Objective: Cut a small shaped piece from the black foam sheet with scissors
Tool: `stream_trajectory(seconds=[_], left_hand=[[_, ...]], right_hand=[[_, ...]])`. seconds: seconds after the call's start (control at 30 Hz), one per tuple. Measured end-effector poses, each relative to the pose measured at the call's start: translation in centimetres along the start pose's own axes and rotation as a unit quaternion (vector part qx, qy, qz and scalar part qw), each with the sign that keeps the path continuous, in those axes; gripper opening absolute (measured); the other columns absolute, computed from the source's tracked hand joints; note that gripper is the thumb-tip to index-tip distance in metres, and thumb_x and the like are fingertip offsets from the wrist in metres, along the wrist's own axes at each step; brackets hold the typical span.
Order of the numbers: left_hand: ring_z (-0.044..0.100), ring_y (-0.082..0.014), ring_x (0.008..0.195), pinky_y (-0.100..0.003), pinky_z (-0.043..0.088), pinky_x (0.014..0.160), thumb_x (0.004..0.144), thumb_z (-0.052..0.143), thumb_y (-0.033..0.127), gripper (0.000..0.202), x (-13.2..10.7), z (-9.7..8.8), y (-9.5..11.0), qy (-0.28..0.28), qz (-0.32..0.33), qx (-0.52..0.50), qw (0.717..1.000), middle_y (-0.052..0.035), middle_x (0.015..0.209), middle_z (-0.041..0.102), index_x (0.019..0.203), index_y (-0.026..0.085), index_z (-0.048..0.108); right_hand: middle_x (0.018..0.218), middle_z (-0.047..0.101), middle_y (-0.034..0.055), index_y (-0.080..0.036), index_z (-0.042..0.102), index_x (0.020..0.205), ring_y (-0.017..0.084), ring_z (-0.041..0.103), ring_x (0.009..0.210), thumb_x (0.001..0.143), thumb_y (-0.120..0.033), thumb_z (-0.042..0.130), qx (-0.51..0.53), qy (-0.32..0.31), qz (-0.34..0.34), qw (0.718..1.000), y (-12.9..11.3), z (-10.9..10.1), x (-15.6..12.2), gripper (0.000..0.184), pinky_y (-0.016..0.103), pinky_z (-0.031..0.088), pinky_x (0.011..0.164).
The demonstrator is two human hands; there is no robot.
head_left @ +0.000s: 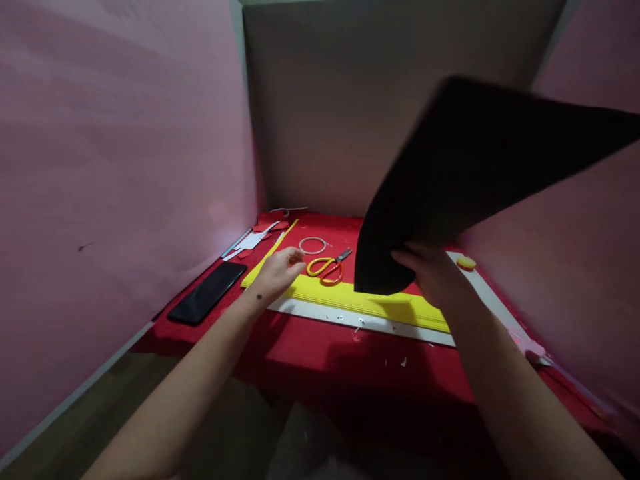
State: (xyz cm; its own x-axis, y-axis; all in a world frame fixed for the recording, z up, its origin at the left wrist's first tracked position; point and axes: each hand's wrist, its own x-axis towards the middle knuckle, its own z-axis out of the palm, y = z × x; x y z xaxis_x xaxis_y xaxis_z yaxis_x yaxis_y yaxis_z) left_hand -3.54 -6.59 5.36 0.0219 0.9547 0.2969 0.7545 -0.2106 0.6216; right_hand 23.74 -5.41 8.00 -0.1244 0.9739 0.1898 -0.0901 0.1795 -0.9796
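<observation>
Right hand: right hand [434, 275] grips the near corner of a black sheet [475, 180], lifted and tilted above the red table [320, 360].
Left hand: left hand [278, 272] is loosely open, holds nothing, fingertips on the yellow sheets [350, 299].
Scissors: scissors [327, 265] lie just right of it.
Phone: phone [207, 291] lies at left.

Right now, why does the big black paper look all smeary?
Head view: the black sheet in the right hand has soft, blurred edges, likely from motion; the scissors near the left hand look sharper; the walls bend near the picture's edges; the bottom is dim.
</observation>
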Motion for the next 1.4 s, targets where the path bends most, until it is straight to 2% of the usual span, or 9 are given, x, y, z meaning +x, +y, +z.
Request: stream_trajectory(seconds=[0.13,0.27,0.47,0.63,0.73,0.87,1.03,1.23,1.4], left_hand=[[0.059,-0.024,0.095,-0.033,0.043,0.082,0.077,0.05,0.028,0.023,2.3,2.1,-0.4,-0.065,0.0,0.112,0.992,-0.0129,0.098,0.066,0.092,0.015,0.061],[0.059,-0.0311,0.095,-0.037,0.042,0.079,0.068,0.059,0.027,0.024,4.1,4.7,0.9,-0.115,-0.004,0.176,0.978,-0.0189,0.097,0.065,0.088,0.014,0.061],[0.062,-0.0308,0.082,-0.034,0.041,0.067,0.058,0.061,0.021,0.008,6.6,5.8,0.9,-0.163,-0.009,0.19,0.968,-0.017,0.081,0.066,0.063,0.015,0.058],[0.054,-0.0194,0.054,-0.028,0.032,0.051,0.056,0.057,0.024,0.015,7.4,4.2,0.2,-0.173,-0.047,0.143,0.973,-0.0037,0.045,0.05,0.045,0.019,0.048],[0.043,-0.0133,0.042,-0.026,0.026,0.045,0.055,0.056,0.025,0.016,6.8,2.7,0.1,-0.179,-0.081,0.094,0.976,-0.0002,0.039,0.042,0.043,0.019,0.047],[0.039,-0.0105,0.042,-0.024,0.026,0.044,0.057,0.056,0.028,0.016,4.9,0.8,0.2,-0.186,-0.107,0.01,0.977,0.0018,0.045,0.042,0.05,0.018,0.045],[0.035,-0.0083,0.051,-0.023,0.027,0.049,0.063,0.058,0.031,0.024,2.1,-0.6,-0.1,-0.238,-0.05,-0.136,0.96,0.005,0.058,0.037,0.063,0.019,0.037],[0.044,-0.014,0.068,-0.025,0.035,0.06,0.064,0.049,0.022,0.017,-0.5,-2.2,0.3,-0.296,0.011,-0.007,0.955,-0.0001,0.077,0.049,0.08,0.02,0.045],[0.05,-0.0182,0.075,-0.027,0.037,0.063,0.065,0.05,0.027,0.019,-1.5,-2.9,2.2,-0.357,0.007,0.028,0.934,-0.0024,0.085,0.055,0.083,0.02,0.05]], right_hand=[[0.064,0.067,-0.0011,-0.018,0.071,0.07,0.017,0.061,0.065,0.056,-0.021,0.071,-0.089,-0.008,0.034,0.995,-0.8,-0.9,1.6,0.014,0.028,0.047,0.062],[0.05,0.059,-0.0025,-0.016,0.066,0.059,0.011,0.051,0.046,0.052,-0.015,0.071,-0.142,0.0,0.039,0.989,-1.0,-1.1,2.9,0.009,0.022,0.034,0.043],[0.054,0.063,-0.0034,-0.019,0.066,0.07,0.014,0.056,0.049,0.046,-0.013,0.075,-0.098,0.055,0.067,0.991,0.4,-1.7,3.8,0.026,0.023,0.038,0.043],[0.063,0.069,-0.0007,-0.02,0.065,0.076,0.019,0.063,0.059,0.042,-0.01,0.077,0.019,0.07,0.091,0.993,1.5,-2.3,4.2,0.037,0.027,0.047,0.052],[0.068,0.071,0.0009,-0.018,0.066,0.078,0.018,0.065,0.062,0.044,-0.01,0.077,0.09,0.044,0.089,0.991,1.6,-2.4,4.4,0.036,0.029,0.05,0.06],[0.074,0.071,0.0019,-0.016,0.067,0.08,0.017,0.066,0.067,0.051,-0.013,0.074,0.156,-0.026,0.062,0.985,1.7,-2.3,4.5,0.03,0.029,0.05,0.072],[0.084,0.072,0.0019,-0.019,0.066,0.086,0.019,0.066,0.08,0.056,-0.014,0.07,0.184,-0.063,0.028,0.98,2.0,-2.0,4.6,0.031,0.03,0.049,0.077],[0.089,0.072,0.0019,-0.02,0.064,0.092,0.02,0.066,0.086,0.053,-0.011,0.07,0.205,-0.065,0.017,0.976,1.8,-1.5,4.5,0.04,0.033,0.049,0.08],[0.085,0.071,-0.0009,-0.021,0.062,0.089,0.019,0.065,0.085,0.05,-0.003,0.066,0.218,-0.07,0.005,0.973,1.7,-1.1,4.1,0.044,0.032,0.049,0.081]])
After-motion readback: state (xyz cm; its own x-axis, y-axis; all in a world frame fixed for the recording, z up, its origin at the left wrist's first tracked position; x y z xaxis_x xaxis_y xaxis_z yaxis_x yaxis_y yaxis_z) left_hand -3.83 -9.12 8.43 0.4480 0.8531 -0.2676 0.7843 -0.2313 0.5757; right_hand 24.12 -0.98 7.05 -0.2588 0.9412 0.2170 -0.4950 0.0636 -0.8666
